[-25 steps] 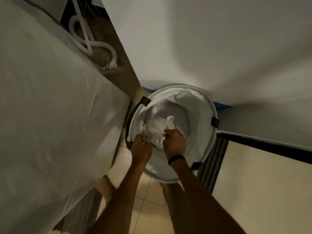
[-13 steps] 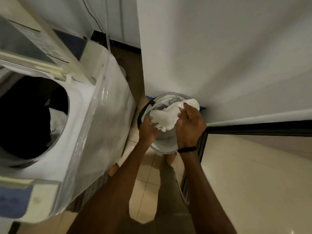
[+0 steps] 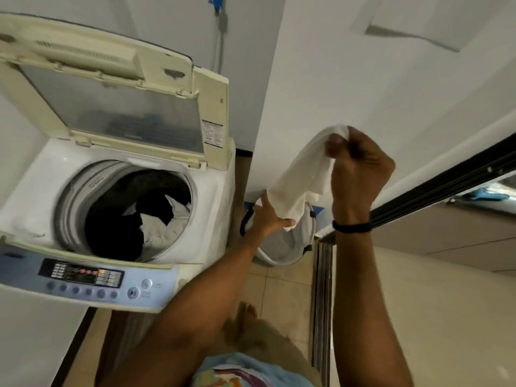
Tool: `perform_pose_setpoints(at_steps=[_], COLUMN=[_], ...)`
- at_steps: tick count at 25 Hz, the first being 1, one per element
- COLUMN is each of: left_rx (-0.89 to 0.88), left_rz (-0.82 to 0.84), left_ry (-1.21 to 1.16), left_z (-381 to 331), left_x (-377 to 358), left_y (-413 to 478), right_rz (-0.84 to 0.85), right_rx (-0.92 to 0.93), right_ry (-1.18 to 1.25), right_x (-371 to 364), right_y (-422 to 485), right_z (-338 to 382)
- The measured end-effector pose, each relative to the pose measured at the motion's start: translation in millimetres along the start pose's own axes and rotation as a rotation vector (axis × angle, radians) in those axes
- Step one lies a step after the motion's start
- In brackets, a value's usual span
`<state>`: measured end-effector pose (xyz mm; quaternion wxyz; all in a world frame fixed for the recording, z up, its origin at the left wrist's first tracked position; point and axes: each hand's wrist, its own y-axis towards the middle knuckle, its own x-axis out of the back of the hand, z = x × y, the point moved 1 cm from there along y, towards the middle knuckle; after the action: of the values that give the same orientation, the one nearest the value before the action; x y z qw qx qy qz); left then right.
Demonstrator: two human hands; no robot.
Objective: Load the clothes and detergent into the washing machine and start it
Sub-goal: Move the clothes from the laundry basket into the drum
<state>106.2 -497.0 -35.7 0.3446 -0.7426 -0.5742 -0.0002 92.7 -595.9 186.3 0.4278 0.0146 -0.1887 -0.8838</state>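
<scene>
The right hand [image 3: 360, 169] is raised in front of the wall [image 3: 363, 79], its thumb and fingers pinched on the top edge of a white garment [image 3: 301, 177]. The left hand [image 3: 269, 216] sits lower and grips the bottom edge of the same garment, with the thumb over the fabric. The garment hangs stretched between the 2 hands, above the laundry basket [image 3: 305, 241] and to the right of the washing machine [image 3: 220, 213]. A black band [image 3: 351, 227] circles the right wrist.

The washing machine is a top loader. Its lid [image 3: 117, 107] is folded up and leans back toward the wall. The drum [image 3: 92, 208] is exposed and holds a mix of dark and white clothes [image 3: 164, 227]. The control panel [image 3: 83, 277] runs along the front edge, with a row of round buttons below a dark display.

The laundry basket stands on the tiled floor [image 3: 282, 291], just beside the right side of the machine.
</scene>
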Motion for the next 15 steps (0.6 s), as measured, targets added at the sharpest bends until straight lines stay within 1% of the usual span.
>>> perform_pose_setpoints(at_steps=[2, 4, 5, 6, 8, 9, 10, 11, 12, 13, 14, 15], left_rx=[-0.040, -0.066, -0.042, -0.035, -0.047, -0.030, -0.029, -0.059, -0.085, -0.088, -0.070, -0.088], left_rz=[-0.025, -0.085, -0.080, -0.036, 0.025, 0.007, -0.009, 0.000, 0.019, 0.051, 0.035, 0.030], left_ry=[-0.061, -0.227, -0.366, -0.554, -0.895, -0.988, -1.049, -1.096, -1.115, -1.128, -1.064, -0.977], left_z=[-13.2, -27.2, -37.0, -42.2, -51.9, -57.8, -60.9, -63.1, -63.0, -58.6, -53.6, -57.0], left_x=[8.2, 26.6, 42.1, 57.6, 94.2, 112.6, 131.0, 151.6, 170.2, 187.8, 208.6, 227.3], left_y=[-20.8, -46.3, -60.1, -70.8, -96.3, -111.4, -120.1, -131.6, -142.1, -151.1, -159.8, -167.1], right_rz=[0.000, 0.020, 0.019, 0.007, 0.025, 0.081, 0.176, 0.317, 0.488, 0.660, 0.813, 0.902], right_rx=[0.105, 0.096, 0.059, 0.012, -0.119, -0.230, -0.373, -0.534, -0.690, -0.827, -0.913, -0.942], right_ry=[0.197, 0.315, 0.323, 0.302, 0.177, 0.082, -0.001, -0.041, 0.015, 0.180, 0.356, 0.505], right_x=[19.1, 38.1, 44.4, 47.7, 38.3, 25.5, 9.9, -8.9, -27.0, -47.3, -65.3, -81.9], right_y=[-2.2, -8.5, -12.4, -19.0, -34.1, -44.3, -56.4, -71.4, -85.5, -100.7, -113.1, -122.4], right_z=[52.9, 83.6, 85.3, 80.2, 51.7, 32.1, 16.8, 3.9, -5.9, -10.7, -11.5, -9.1])
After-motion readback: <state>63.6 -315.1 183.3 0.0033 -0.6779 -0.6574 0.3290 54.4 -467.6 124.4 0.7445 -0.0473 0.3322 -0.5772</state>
